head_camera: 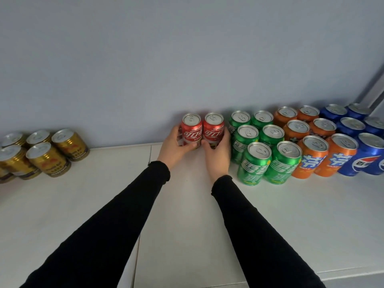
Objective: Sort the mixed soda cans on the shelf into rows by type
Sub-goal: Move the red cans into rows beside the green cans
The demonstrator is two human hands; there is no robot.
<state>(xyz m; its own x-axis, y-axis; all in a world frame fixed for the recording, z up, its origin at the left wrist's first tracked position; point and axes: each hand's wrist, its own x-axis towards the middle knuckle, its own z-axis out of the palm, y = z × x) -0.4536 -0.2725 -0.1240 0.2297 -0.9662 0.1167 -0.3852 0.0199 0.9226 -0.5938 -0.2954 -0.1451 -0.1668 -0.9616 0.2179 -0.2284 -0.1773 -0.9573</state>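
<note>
Two red cola cans stand upright side by side against the back wall. My left hand [176, 149] grips the left red can [191, 129] and my right hand [218, 154] grips the right red can [213, 129]. Both cans rest on the white shelf [187, 204]. Right of them stand sorted rows: several green cans [254, 163], then several orange cans [311, 156], then several blue cans [365, 154] at the far right. Both my arms wear black sleeves.
A cluster of several short gold cans [47, 159] stands at the far left of the shelf. A grey-blue wall [187, 59] runs behind everything. A grey vertical frame [372, 86] rises at the far right. A seam [145, 204] runs across the shelf.
</note>
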